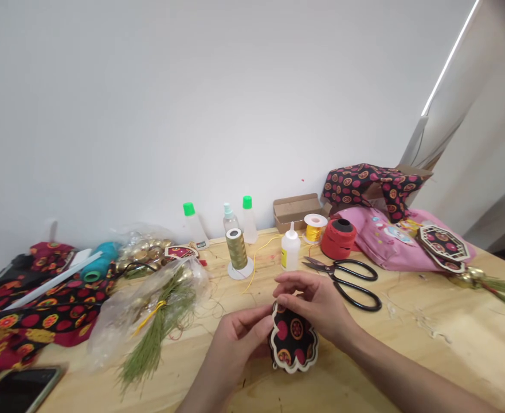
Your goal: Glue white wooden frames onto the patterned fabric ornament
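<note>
Between my two hands is a scallop-edged ornament (296, 338), with dark patterned fabric inside a pale wooden-looking rim. My left hand (246, 335) grips its left edge with thumb and fingers. Across the top edge, my right hand (308, 298) pinches it with the thumb in front; some of its fingertips are hidden. Just beyond stands a white glue bottle (290, 249) with a pointed nozzle. Black-handled scissors (357, 281) lie to the right of my right hand, blades pointing left.
A spool of olive thread (237, 250), a red spool (338, 239) and a yellow cord spool (314, 228) stand behind. Green tassels (160, 327) lie on plastic bags at left, near patterned fabric (41, 315) and a phone (22, 390). At right are a pink bag (376, 244) and a finished-looking ornament (443, 246).
</note>
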Motion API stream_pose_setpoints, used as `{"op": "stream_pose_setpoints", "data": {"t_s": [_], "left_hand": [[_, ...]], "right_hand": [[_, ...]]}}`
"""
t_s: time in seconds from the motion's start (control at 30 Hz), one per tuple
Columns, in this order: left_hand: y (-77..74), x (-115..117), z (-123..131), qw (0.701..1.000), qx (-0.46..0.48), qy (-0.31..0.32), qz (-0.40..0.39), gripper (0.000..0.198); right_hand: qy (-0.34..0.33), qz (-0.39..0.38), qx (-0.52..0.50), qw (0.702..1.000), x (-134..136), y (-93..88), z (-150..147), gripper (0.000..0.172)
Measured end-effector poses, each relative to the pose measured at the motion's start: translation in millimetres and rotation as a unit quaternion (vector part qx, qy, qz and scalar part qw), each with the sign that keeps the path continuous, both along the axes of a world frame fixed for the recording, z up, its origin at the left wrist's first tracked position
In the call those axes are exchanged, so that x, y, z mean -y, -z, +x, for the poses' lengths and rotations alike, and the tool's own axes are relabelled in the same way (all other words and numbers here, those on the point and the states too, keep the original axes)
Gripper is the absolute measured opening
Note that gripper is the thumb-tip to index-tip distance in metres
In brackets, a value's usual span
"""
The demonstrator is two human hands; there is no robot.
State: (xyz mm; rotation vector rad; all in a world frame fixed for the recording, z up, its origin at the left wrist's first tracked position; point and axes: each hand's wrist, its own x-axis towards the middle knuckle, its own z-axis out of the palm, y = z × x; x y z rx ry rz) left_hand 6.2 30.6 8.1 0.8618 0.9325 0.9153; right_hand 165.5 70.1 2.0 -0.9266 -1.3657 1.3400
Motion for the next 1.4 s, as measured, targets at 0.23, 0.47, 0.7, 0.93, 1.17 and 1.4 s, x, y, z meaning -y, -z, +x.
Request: {"op": "stream_pose_setpoints", "data": {"t_s": [0.23,0.47,0.7,0.93,1.17,1.4], "left_hand": [[2.9,-1,1,0.997,0.022,-0.064,-0.029,0.031],[-1.1,-6,-5,0.981,0.136,-0.139,-0.015,0.024],[-0.1,-3,-4,0.979,0.160,-0.125,-0.021,0.023],[-5.1,0,1,0.986,0.129,-0.104,0.009,0.027],[-4.6,2,6,0.990,0.038,-0.127,0.044,0.032],[-7.9,5,10,0.990,0.009,-0.137,0.045,0.035]], "right_hand": [[0.025,-0.048,-0.025,0.998,-1,-6.6,4,0.030],[-0.038,-0.064,-0.046,0.996,1,-13.1,2,0.035],[-0.013,-0.063,-0.078,0.995,0,-8.1,4,0.036],[-0.007,-0.095,-0.068,0.993,-2,-6.7,3,0.033],[-0.065,-0.176,-0.123,0.974,-2,0.5,2,0.029],[-0.094,-0.197,-0.132,0.967,-3,1.5,-2,0.033]]}}
